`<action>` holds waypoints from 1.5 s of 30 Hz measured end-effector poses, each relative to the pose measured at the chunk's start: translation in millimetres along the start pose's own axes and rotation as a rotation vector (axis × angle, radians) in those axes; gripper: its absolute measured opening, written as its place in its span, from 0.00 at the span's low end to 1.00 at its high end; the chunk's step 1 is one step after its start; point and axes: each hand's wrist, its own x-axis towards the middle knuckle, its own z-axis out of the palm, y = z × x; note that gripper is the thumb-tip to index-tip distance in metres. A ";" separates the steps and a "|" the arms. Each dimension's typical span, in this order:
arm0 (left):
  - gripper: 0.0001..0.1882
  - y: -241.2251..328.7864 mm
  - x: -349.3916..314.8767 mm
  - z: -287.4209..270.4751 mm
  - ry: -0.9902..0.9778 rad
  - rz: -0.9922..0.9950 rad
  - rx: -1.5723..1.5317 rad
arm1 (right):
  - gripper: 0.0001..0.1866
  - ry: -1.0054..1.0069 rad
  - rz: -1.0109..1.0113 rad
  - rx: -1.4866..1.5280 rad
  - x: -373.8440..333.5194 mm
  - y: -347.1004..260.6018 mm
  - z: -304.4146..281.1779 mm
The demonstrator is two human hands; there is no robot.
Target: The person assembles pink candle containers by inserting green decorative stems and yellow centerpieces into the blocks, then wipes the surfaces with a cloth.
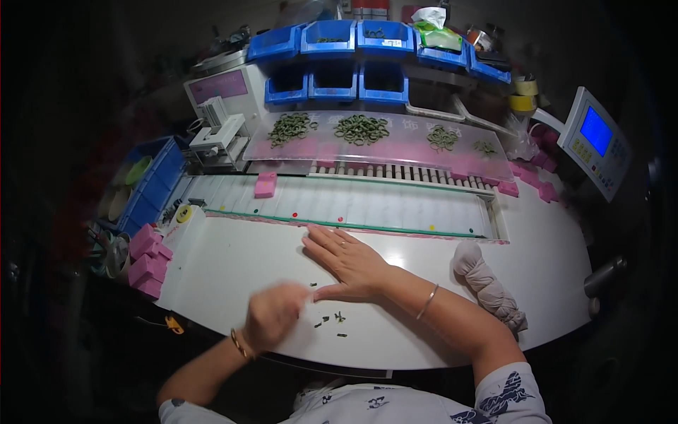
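Observation:
My right hand (346, 258) lies flat on the white table (233, 261), palm down, fingers stretched toward the conveyor, with a bangle on its wrist. My left hand (274, 314) is blurred, fingers bunched just left of the right thumb; whether it pinches something is unclear. Several small dark green bits (330, 321) lie on the table between and just below the two hands.
A white slatted conveyor (367, 205) runs across, with a pink block (265, 185) on it. Piles of green rings (361, 128) sit on a clear shelf under blue bins (332, 79). Pink blocks (147, 260) are stacked left, a grey cloth (487, 283) lies right, beside a control panel (593, 141).

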 end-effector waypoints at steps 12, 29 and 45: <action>0.19 68.5 -124.5 -2.1 -0.401 -0.342 0.180 | 0.48 -0.134 -0.455 0.292 12.0 -71.3 30.9; 0.14 89.4 -127.2 10.1 -0.312 -0.324 0.129 | 0.46 -0.189 -0.253 0.958 -4.9 -169.2 53.4; 0.08 79.9 11.0 10.6 -0.274 0.146 -0.023 | 0.30 0.154 0.486 0.400 -158.1 70.0 -119.5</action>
